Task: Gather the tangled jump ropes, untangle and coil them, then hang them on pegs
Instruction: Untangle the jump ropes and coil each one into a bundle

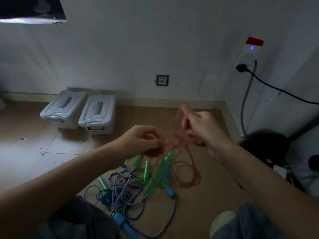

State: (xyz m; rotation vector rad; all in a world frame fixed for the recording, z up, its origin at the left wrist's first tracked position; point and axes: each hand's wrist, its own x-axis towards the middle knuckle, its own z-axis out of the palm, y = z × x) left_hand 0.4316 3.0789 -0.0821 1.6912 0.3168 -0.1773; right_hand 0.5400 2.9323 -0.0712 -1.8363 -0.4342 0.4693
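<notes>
A thin pink jump rope (188,176) is knotted between my hands above the floor. My left hand (143,140) pinches the knot from the left. My right hand (202,128) grips strands of the same rope, one loop rising over its fingers. Green translucent handles (162,169) dangle from the knot, and the rope's slack loops on the floor below. Under them lies a pile: a purple-and-white braided rope (127,192) with blue handles (120,219), a teal rope (101,195) and thin green handles (146,169).
Two grey lidded boxes (81,111) stand by the baseboard at the back left. A wall socket (162,80) is behind, and a black cable (276,88) runs from a power strip at the right. A dark round object (265,145) sits at the right.
</notes>
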